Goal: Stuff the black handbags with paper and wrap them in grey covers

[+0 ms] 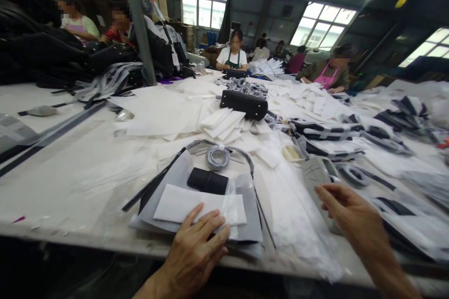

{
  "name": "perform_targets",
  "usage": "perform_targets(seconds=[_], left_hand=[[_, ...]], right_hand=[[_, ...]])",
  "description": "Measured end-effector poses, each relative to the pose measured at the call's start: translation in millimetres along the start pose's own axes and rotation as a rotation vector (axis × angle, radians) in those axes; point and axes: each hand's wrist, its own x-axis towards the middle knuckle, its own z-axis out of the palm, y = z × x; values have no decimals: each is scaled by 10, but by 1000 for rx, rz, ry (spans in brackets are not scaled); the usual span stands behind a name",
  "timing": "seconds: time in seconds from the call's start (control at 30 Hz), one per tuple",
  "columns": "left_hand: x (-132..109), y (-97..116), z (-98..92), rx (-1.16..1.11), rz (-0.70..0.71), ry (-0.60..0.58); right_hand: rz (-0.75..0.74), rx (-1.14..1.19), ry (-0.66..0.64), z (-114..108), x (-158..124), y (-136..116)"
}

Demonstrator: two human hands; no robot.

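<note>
"Handbag (146, 198) first: where is it, and which way does it point?"

"Near edge of the white table (80, 168), in front of the person. Its body runs broadly left to right, and its handle (251, 163) arches away toward the far side."

"What lies over it?"

"A grey sheet (250, 212), spread over the body. On that lie a white pad (189, 203) and, just beyond, a black pouch (207, 181). Both have their long axis left to right, the right end slightly nearer the person. Something clear and shiny covers the pad's right part."

"And the coil (217, 166)?"

"Under the crown of the handle, beyond the pouch, with a white band at its top."

"Now the hands."

"Well apart from each other. The left hand (202, 239) lies palm down, fingers extended and pointing away, with fingertips on the pad. The right hand (345, 205) is off to the side, by a grey box (313, 175) with handwritten marks. Its thumb and fingers are bent close; I can't tell whether they pinch anything."

"Farther off?"

"A black bag (243, 104) lies crosswise beyond some white strips (222, 124), and a co-worker (232, 56) in a green apron sits across the table."
</note>
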Motion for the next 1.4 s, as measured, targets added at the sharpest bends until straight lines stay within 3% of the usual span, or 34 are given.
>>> perform_targets(seconds=[0.07, 0.17, 0.3, 0.57, 0.87, 1.07, 1.2, 1.27, 1.33, 1.4], left_hand=[[-33, -23, 35, -9, -2, 61], [-69, -131, 71, 58, 78, 52], [-72, -290, 86, 166, 273, 32], [-71, -338, 109, 216, 312, 45], [-43, -310, 104, 186, 283, 67], [-39, -229, 110, 139, 217, 68], [-55, -79, 112, 28, 11, 134], [-45, -31, 93, 9, -8, 81], [-30, -10, 58, -5, -17, 28], [-19, -4, 17, -20, -37, 1]], right_hand=[[60, -54, 186, -351, 166, 278], [158, -50, 110, -609, 347, 582], [221, 6, -40, -558, 529, 796], [298, 153, -152, -491, 660, 885], [323, 364, 62, -686, 393, 898], [422, 253, 77, -577, 60, 1100], [433, 61, -19, -681, 30, 1186], [395, -186, -107, -739, 47, 1155], [258, -278, -235, -702, 29, 974], [98, -186, -416, -539, -50, 590]])
